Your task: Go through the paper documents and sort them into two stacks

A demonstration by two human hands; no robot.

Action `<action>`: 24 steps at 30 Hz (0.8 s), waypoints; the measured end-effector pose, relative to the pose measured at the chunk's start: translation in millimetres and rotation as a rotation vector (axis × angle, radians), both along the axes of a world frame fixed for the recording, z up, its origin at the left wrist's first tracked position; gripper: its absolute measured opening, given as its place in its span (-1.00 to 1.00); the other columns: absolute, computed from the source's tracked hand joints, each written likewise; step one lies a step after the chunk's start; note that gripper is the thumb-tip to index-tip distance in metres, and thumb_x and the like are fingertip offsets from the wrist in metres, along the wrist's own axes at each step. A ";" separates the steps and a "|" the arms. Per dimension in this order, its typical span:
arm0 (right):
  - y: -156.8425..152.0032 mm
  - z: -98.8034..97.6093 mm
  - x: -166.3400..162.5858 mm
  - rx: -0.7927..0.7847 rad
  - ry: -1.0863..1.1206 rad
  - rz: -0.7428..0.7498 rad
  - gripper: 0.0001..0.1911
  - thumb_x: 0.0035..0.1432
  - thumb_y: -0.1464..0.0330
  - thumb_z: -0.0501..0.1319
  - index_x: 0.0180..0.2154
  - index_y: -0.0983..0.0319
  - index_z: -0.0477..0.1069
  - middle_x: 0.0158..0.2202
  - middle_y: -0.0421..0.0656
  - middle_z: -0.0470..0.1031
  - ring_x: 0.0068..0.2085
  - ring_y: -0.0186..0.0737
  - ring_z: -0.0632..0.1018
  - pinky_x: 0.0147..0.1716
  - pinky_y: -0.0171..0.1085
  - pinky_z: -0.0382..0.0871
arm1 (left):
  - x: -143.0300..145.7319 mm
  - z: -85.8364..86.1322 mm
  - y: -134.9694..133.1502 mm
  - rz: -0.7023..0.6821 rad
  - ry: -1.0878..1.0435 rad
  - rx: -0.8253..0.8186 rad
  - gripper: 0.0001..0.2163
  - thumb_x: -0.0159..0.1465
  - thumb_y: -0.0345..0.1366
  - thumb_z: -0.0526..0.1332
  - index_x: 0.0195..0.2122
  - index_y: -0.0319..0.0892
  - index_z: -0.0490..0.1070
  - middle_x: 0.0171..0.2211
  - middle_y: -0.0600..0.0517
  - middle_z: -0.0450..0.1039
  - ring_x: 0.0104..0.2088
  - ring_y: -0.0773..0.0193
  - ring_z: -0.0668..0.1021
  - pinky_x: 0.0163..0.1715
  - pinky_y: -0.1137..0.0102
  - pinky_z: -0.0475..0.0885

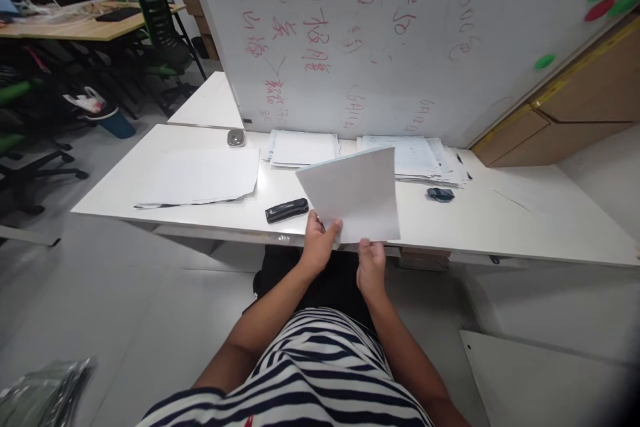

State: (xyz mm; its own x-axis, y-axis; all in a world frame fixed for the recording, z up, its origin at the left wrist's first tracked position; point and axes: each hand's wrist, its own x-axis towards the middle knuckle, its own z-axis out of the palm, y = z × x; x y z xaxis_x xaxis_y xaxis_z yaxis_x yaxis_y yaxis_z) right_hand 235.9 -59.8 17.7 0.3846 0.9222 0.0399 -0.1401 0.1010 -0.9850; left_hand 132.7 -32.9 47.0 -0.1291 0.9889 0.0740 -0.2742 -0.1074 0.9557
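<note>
Near the front edge of the table (240,217), a black stapler (287,210) is lying to the left of and slightly beyond the left hand (320,243), the nearer of the two, the stapler's long axis running mostly sideways with its right end angling slightly away from the person. Further right, that hand is gripping the paper (357,193) by its lower left part, and the right hand (371,267) is pinching the bottom edge; the paper is extending forward from both hands, tilted above the table.
</note>
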 end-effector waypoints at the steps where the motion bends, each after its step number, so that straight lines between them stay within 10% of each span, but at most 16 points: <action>1: -3.4 2.5 1.1 -0.042 -0.041 0.012 -0.51 0.11 0.09 0.21 -0.04 0.29 0.40 -0.10 -0.04 0.54 -0.03 -0.10 0.52 0.01 -0.13 0.34 | 5.2 0.2 -3.7 -0.027 0.014 -0.013 -0.64 0.26 -0.22 0.18 0.04 -0.09 0.11 0.02 -0.09 0.40 0.01 0.26 0.48 0.04 0.28 0.36; 5: -5.7 6.5 22.5 -0.191 -0.236 -0.130 -0.60 0.07 0.08 0.24 -0.35 0.32 0.53 -0.35 -0.07 0.60 -0.18 -0.02 0.56 -0.15 -0.18 0.41 | 0.8 3.0 -12.3 -0.130 0.383 0.044 -0.60 0.25 -0.25 0.18 0.10 -0.09 0.18 0.04 -0.11 0.38 0.03 0.17 0.45 0.04 0.19 0.36; 8: -6.1 -3.3 51.3 -0.190 -0.299 -0.210 -0.61 0.06 0.12 0.25 -0.22 0.31 0.51 -0.22 -0.05 0.60 -0.15 -0.06 0.56 -0.10 -0.16 0.38 | -31.8 9.2 -5.3 -0.193 0.834 0.238 -0.69 0.22 -0.29 0.19 0.01 -0.05 0.35 0.02 -0.09 0.41 0.11 0.04 0.38 0.14 0.06 0.21; 12: -14.7 -23.7 78.1 -0.228 -0.266 -0.266 -0.56 0.05 0.12 0.25 -0.12 0.29 0.48 -0.12 -0.02 0.57 -0.11 -0.08 0.55 -0.03 -0.10 0.35 | -83.4 6.4 18.7 0.119 1.202 0.238 -0.61 0.22 -0.23 0.20 0.08 -0.12 0.31 0.13 -0.18 0.31 0.24 -0.12 0.20 0.19 -0.03 0.03; 24: -24.9 0.1 72.0 -0.248 0.220 -0.060 -0.51 -0.08 0.21 0.38 -0.08 0.26 0.47 -0.13 -0.06 0.58 -0.12 -0.06 0.58 -0.04 -0.05 0.44 | -127.1 -5.1 40.0 0.009 1.405 0.189 -0.71 0.27 -0.11 0.13 -0.04 -0.09 0.37 -0.19 -0.06 0.45 -0.19 0.08 0.45 -0.16 0.25 0.25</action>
